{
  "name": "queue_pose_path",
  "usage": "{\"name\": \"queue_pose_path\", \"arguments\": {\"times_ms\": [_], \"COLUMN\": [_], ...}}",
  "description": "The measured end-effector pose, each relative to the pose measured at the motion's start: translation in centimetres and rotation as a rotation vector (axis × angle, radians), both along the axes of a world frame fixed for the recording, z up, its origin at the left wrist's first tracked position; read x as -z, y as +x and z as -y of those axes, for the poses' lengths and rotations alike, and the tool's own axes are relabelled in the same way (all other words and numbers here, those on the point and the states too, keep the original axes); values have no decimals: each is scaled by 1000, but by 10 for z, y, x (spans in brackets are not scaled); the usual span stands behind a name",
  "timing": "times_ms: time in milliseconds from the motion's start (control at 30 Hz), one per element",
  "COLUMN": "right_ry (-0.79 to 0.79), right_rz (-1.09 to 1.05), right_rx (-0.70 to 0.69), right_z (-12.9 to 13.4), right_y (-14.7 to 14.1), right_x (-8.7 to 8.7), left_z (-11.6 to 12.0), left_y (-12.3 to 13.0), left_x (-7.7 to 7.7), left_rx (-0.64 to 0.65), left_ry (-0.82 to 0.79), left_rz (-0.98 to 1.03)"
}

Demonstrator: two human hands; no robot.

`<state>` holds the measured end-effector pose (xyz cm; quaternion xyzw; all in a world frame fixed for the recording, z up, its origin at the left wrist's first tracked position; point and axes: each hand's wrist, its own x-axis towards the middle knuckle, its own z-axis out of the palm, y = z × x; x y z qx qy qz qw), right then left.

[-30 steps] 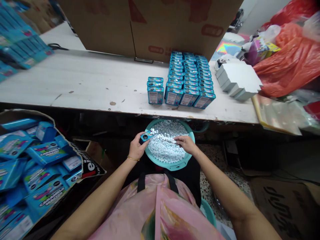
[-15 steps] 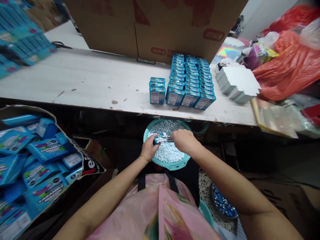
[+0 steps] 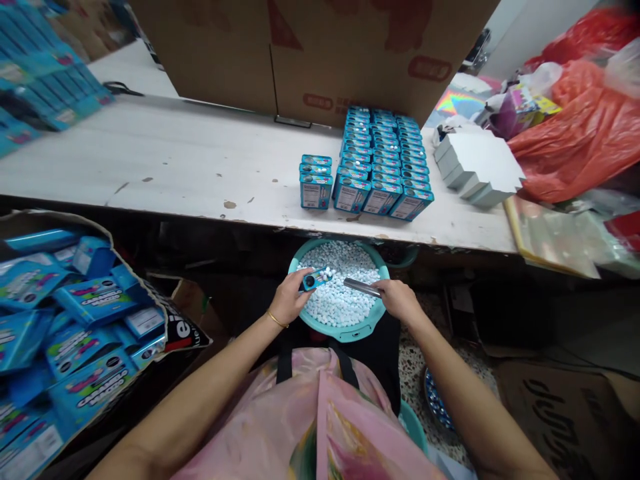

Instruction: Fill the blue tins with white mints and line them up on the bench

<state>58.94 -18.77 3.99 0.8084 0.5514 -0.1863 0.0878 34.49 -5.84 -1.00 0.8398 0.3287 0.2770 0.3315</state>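
Observation:
In my left hand is a small blue candy tin, tilted, with a few white candies at its far end. My right hand grips a narrow metal scoop, its tip pointing left toward the tin and apart from it. Both hands are over a turquoise basin in my lap, full of small white candies. On the white table beyond stand rows of blue tins, and a short separate row of tins to their left.
A large cardboard box stands behind the tins. At left, an open bag holds many blue packets. White cartons and red plastic bags lie at right. A basin with blue and silver pieces sits on the floor.
My right hand has drawn back to the right with the scoop, away from the tin. My left hand has moved slightly left and turned the tin, so its top shows.

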Motion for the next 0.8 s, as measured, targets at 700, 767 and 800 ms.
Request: {"name": "queue_pose_path", "arguments": {"times_ms": [700, 767, 800], "right_ry": [282, 302, 292], "right_rz": [-692, -618, -553], "right_rx": [69, -27, -80], "right_z": [-21, -22, -23], "right_y": [-13, -15, -20], "right_x": [50, 17, 0], "left_z": [-11, -6, -3], "left_y": [-15, -8, -3], "left_x": [7, 9, 10], "left_rx": [-236, -201, -181], "left_ry": [-93, -63, -47], "left_rz": [31, -15, -34]}}
